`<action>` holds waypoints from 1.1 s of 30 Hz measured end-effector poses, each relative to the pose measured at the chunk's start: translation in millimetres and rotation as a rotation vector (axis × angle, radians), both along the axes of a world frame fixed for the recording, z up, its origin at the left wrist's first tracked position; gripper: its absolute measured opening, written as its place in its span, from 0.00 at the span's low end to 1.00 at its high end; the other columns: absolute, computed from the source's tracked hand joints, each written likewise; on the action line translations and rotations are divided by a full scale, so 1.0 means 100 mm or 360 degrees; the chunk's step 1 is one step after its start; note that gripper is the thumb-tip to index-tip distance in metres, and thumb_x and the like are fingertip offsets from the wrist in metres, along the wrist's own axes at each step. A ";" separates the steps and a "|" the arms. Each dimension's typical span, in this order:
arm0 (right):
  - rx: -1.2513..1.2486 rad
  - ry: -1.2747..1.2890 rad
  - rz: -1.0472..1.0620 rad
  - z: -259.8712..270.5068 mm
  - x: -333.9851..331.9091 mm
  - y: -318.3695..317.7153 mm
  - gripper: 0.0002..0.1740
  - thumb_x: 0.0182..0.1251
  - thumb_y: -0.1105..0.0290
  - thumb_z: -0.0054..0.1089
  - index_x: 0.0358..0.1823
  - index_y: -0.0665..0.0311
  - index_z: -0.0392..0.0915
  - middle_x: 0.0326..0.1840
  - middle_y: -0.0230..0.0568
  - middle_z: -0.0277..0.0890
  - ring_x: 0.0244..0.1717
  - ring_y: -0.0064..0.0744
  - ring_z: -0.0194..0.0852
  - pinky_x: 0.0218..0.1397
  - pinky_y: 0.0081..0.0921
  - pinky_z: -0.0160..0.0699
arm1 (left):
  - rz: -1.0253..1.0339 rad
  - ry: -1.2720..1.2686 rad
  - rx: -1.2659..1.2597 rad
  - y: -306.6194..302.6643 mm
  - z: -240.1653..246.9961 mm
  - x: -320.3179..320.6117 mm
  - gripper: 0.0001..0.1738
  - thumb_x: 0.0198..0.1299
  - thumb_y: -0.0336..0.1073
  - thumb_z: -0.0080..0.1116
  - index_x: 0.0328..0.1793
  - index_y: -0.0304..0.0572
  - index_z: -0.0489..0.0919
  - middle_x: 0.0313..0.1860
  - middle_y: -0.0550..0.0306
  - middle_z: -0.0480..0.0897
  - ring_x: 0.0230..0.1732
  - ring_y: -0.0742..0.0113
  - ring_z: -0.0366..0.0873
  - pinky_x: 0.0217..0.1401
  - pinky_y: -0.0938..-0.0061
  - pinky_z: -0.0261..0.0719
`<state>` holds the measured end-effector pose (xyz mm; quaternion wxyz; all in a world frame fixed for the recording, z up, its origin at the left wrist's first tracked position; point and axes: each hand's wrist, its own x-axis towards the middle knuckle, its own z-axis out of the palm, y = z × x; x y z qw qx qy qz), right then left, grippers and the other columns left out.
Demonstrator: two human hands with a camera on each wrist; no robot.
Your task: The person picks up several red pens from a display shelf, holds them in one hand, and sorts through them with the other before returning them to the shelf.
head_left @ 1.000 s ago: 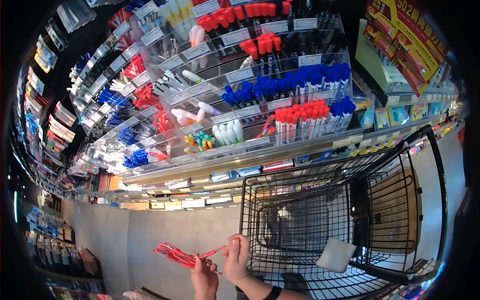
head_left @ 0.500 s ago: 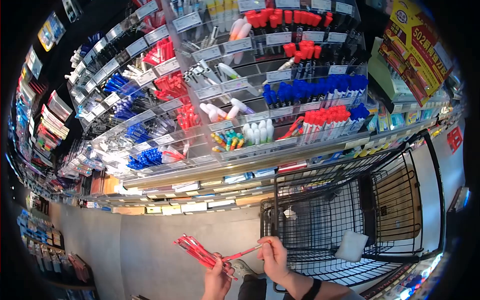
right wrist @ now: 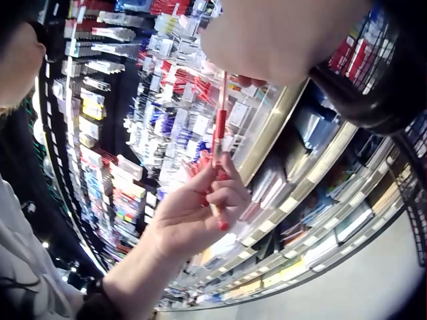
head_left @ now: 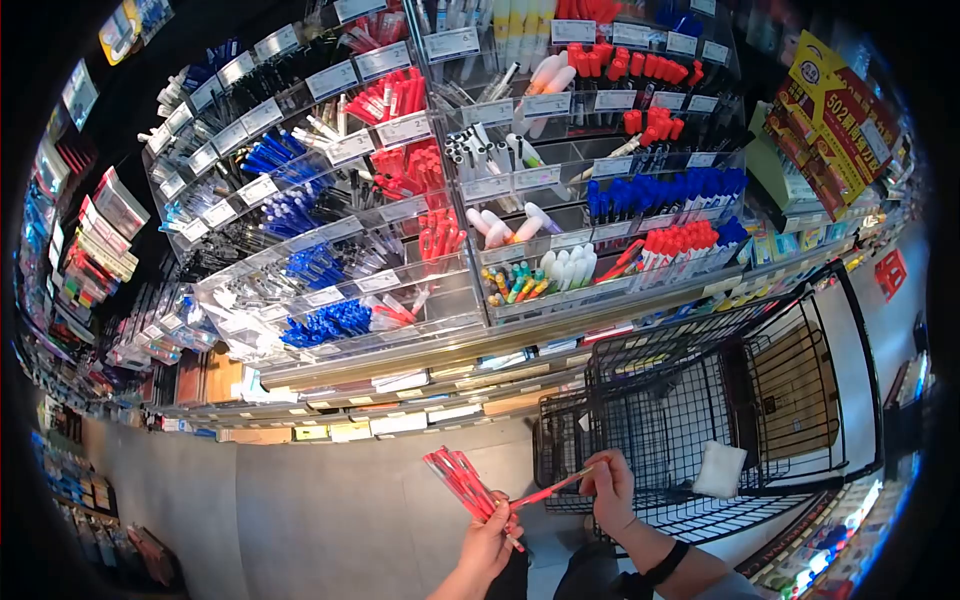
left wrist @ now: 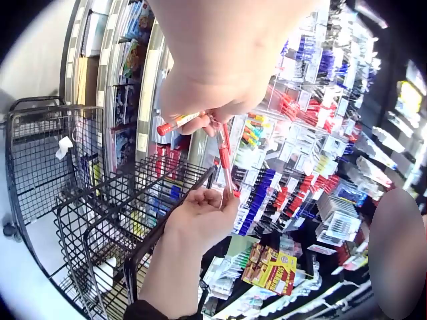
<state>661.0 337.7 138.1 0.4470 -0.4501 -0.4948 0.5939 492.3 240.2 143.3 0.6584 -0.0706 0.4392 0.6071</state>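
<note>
My left hand point(head_left: 487, 537) grips a bunch of red pens point(head_left: 458, 480) that fan out up and to the left. To its right, my right hand point(head_left: 612, 490) pinches the tip end of a single red pen point(head_left: 545, 494), whose other end is at the left hand's fingers. In the left wrist view, this pen point(left wrist: 224, 152) spans the space between both hands. From the right wrist, the left hand point(right wrist: 193, 213) shows curled around the pens, one red end sticking out below its fingers. The bunch is partly hidden there behind the fingers.
A black wire shopping cart point(head_left: 690, 400) stands right of the hands, with a white pad-like item point(head_left: 720, 469) in it. Ahead rises a tiered clear pen rack point(head_left: 330, 250) full of pens and markers. A red and yellow sign point(head_left: 835, 125) stands at its right.
The head view has swung left, so rack, cart and hands sit further right in it. Both hands keep hold of the same red pens, with the single pen still stretched between them.
</note>
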 end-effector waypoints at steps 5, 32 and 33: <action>0.0084 -0.0210 0.0012 0.04 -0.11 -0.03 0.11 0.72 0.65 0.41 0.37 0.64 0.68 0.15 0.31 0.67 0.17 0.16 0.62 0.23 0.16 0.62 | -0.0031 -0.0063 0.0013 0.01 0.04 -0.21 0.03 0.65 0.36 0.52 0.42 0.51 0.72 0.24 0.68 0.70 0.23 0.79 0.66 0.27 0.80 0.68; 0.0085 -0.0318 0.0051 -0.06 -0.02 -0.03 0.15 0.74 0.58 0.36 0.35 0.61 0.64 0.17 0.28 0.58 0.18 0.16 0.55 0.20 0.15 0.54 | -0.0047 -0.0040 0.0065 0.19 0.07 -0.28 0.04 0.64 0.37 0.53 0.42 0.50 0.71 0.26 0.66 0.70 0.22 0.79 0.65 0.25 0.82 0.66; 0.0107 -0.0321 0.0033 -0.06 -0.01 -0.02 0.15 0.74 0.58 0.36 0.35 0.60 0.64 0.17 0.28 0.58 0.18 0.16 0.55 0.20 0.15 0.54 | -0.0092 0.0011 0.0084 0.23 0.10 -0.29 0.05 0.64 0.37 0.54 0.42 0.50 0.71 0.27 0.66 0.71 0.22 0.79 0.65 0.25 0.82 0.66</action>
